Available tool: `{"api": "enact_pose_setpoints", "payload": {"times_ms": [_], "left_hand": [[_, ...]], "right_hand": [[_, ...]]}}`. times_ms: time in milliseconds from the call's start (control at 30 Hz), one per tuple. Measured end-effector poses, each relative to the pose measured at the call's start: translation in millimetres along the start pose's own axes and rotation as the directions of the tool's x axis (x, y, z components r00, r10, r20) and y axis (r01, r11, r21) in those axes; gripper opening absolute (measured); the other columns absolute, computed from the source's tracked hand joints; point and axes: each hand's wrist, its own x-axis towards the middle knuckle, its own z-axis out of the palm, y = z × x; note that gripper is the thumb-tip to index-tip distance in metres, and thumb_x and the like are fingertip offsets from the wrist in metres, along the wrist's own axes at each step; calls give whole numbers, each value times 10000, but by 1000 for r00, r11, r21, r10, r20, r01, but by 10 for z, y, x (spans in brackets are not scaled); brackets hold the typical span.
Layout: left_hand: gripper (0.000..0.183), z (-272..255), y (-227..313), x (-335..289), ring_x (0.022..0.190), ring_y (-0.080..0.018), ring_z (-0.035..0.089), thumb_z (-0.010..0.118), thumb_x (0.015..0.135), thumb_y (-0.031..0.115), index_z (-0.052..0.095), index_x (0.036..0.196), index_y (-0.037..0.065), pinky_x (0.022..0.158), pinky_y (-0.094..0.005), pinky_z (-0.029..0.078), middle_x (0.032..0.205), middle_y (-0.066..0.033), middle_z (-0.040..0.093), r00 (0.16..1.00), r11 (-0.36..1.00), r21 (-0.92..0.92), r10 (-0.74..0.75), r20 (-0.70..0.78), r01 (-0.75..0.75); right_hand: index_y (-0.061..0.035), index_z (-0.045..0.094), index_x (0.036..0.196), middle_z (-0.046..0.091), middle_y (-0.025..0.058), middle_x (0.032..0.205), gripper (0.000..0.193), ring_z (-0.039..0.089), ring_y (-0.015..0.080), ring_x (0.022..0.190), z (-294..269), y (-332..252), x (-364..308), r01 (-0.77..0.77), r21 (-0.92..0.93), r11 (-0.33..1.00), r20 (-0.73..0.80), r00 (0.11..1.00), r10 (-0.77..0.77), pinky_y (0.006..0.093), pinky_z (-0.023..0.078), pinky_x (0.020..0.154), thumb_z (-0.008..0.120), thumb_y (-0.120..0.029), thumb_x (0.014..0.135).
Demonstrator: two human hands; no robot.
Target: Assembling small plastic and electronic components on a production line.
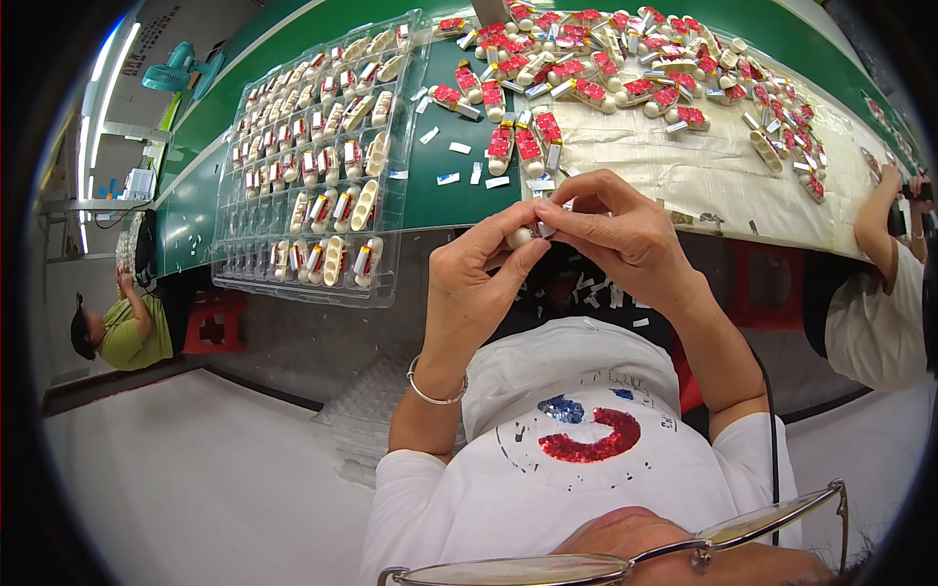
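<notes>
In front of my chest, at the table's near edge, my left hand (469,269) and my right hand (630,234) meet fingertip to fingertip. Between them they pinch a small cream rounded piece (520,237), mostly covered by the fingers. It resembles the cream pieces with red-and-yellow labels (529,145) lying just beyond my hands. To the left lies a clear plastic tray (256,217) with rows of such cream pieces, some turned with their hollow side up (364,205). Small white paper slips (459,147) are scattered between the tray and my hands.
A large loose heap of labelled pieces (591,93) spreads over the far and right table, partly on a cream sheet (723,166). Co-workers sit at left (137,327) and right (879,313). Red stools (215,322) stand below the green table (191,230).
</notes>
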Motion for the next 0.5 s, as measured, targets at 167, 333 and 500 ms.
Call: {"api": "enact_pose_setpoints", "payload": {"times_ms": [167, 333, 500], "left_hand": [[288, 74, -3, -9, 831, -67, 628, 685, 848, -14, 641, 1131, -51, 735, -168, 510, 970, -60, 674, 996, 990, -132, -58, -74, 48], [198, 132, -12, 4, 786, -33, 603, 654, 862, -20, 660, 1057, -54, 638, -138, 460, 1002, -102, 686, 982, 955, -294, -99, -158, 49], [208, 119, -46, -26, 890, -95, 645, 660, 859, -15, 670, 1066, -31, 790, -206, 533, 1123, -130, 663, 992, 957, -289, -44, -122, 7]], "right_hand": [[-213, 684, 1141, 594, 41, 998, 371, 607, 174, 779, 57, 4, -35, -23, 1, 1000, -12, 1000, 23, 292, 510, 632, 695, -45, 811], [-118, 653, 1193, 596, 66, 1024, 398, 624, 164, 854, 78, 30, -32, -111, 228, 967, -91, 987, 134, 280, 537, 751, 714, -48, 805], [-43, 634, 1200, 601, 72, 1070, 390, 628, 141, 930, 82, 90, -114, -262, 537, 802, -22, 946, 324, 260, 530, 855, 719, -57, 820]]}}
